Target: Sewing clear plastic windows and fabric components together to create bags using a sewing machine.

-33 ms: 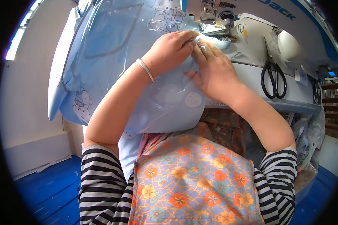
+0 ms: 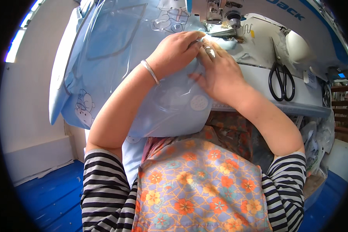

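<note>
A large light-blue sheet of fabric (image 2: 143, 104), with cartoon prints and a shiny clear plastic layer, spreads across the left of the sewing table and down over the lap. My left hand (image 2: 176, 52), with a silver bangle at the wrist, pinches its edge between thumb and fingers just in front of the sewing machine (image 2: 234, 17). Beside it, my right hand (image 2: 224, 75) lies on the fabric with fingers stretched forward, their tips meeting the left fingertips. Its thumb is spread to the left, slightly blurred. A pale-blue strip (image 2: 228, 43) shows beyond the right fingers.
Black-handled scissors (image 2: 282, 79) lie on the table to the right, blades pointing away. Behind them is a white rounded object (image 2: 297, 46). The table's front edge (image 2: 266, 107) runs below my right forearm. Clear plastic bags (image 2: 317, 139) hang at the far right.
The pale-blue strip by the right fingertips has shifted very slightly. Both hands keep nearly the same place on the fabric.
</note>
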